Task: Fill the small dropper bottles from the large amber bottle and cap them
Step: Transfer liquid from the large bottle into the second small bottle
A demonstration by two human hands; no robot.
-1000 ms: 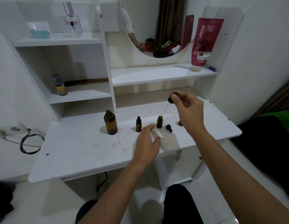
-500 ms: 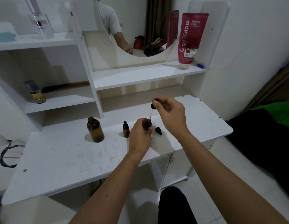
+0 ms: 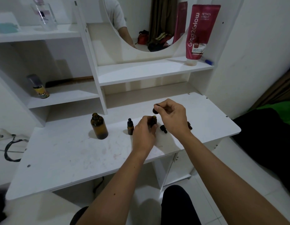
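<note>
Large amber bottle (image 3: 99, 126) stands uncapped on the white desk (image 3: 63, 159), the landmark for everything else; being glass and the biggest piece, it looks the heaviest, smooth and breakable, and I would take it round the broad body, not the narrow neck. To its right stands a capped dropper bottle (image 3: 130, 127), light and easy to tip. Further right again is the open dropper bottle (image 3: 153, 121), which the left hand (image 3: 143, 135) steadies with fingers curled round its lower body, a sound place to hold so small and slick a thing. Just above that bottle's mouth, the right hand (image 3: 171, 118) pinches a black dropper cap (image 3: 155, 109) by its rubber bulb, soft and squeezable; whether its glass stem is in the mouth cannot be told. A loose dropper cap (image 3: 163, 128) lies on the desk between the hands.
</note>
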